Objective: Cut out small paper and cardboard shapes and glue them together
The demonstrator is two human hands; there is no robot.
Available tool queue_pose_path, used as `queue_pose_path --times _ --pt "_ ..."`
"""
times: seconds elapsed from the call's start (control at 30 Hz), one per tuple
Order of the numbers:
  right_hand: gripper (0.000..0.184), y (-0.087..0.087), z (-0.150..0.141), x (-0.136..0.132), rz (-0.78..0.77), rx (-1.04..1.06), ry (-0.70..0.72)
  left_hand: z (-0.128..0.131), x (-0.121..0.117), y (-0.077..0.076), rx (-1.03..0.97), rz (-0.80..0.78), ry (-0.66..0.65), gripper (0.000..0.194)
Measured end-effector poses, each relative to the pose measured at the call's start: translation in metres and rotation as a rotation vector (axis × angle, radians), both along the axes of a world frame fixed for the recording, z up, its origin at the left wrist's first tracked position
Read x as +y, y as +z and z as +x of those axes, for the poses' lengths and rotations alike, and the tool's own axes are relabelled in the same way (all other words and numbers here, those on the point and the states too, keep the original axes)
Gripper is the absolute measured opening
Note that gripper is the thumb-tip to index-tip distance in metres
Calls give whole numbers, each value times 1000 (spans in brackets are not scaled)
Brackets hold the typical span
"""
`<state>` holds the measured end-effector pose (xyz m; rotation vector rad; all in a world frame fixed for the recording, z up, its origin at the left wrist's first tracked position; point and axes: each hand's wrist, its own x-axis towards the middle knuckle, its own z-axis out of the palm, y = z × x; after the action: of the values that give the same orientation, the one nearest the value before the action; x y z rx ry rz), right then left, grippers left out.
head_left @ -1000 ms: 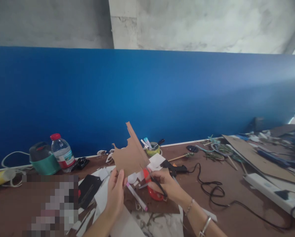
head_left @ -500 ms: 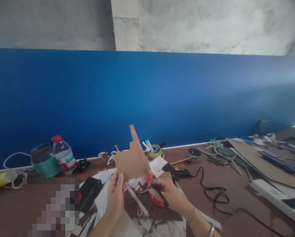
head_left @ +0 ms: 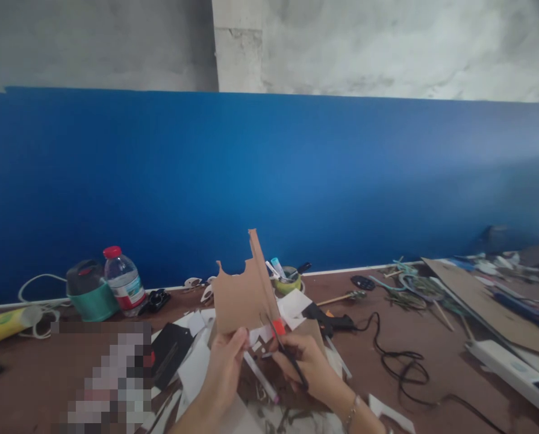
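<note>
My left hand pinches the bottom edge of a jagged brown cardboard piece and holds it upright over the table. Closed around black-handled scissors, my right hand has the blades meeting the cardboard's lower right edge. A pink-tipped marker and white paper scraps lie on the table under both hands.
On the brown table: a water bottle and green container at left, a black glue gun with a coiled cord, a cup of pens, cardboard sheets and a white power strip at right. A blue panel stands behind.
The view has shifted slightly right. My left hand has turned the cardboard a little and the scissors have advanced along its lower right edge.
</note>
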<state>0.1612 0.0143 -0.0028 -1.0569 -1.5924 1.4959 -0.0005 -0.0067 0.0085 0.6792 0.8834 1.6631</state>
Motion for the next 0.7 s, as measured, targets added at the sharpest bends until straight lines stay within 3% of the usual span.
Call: queue_pose_path --times 0.13,0.3,0.43,0.7 --pt "36 1 -4 -4 -21 15 33 9 -7 8 105 -5 -110 38" --pt "33 2 -5 -6 -26 7 93 11 -7 3 106 -125 -4 37" --pt "35 2 -5 -6 -49 46 118 11 -5 -3 28 -116 9 28" --pt "43 7 -7 -12 -118 91 146 13 -6 3 -88 -125 25 28"
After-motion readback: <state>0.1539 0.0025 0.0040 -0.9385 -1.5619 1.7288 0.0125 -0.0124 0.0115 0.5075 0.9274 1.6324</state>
